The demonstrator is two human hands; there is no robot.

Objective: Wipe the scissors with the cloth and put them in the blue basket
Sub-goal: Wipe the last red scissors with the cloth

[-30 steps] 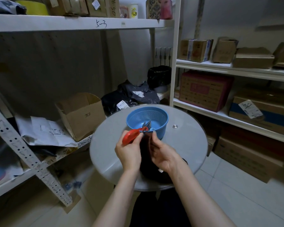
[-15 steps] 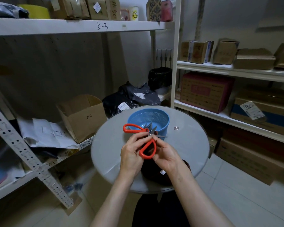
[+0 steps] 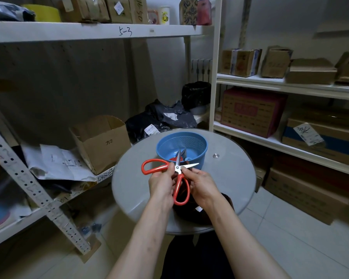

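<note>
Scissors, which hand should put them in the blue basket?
Probably left: the left hand grips the scissors by a handle near the blue basket, while the right hand only pinches by the blades.

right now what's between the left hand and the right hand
Head view: the open scissors. The left hand and right hand both pinch them near the pivot; one red loop hangs between the palms.
</note>
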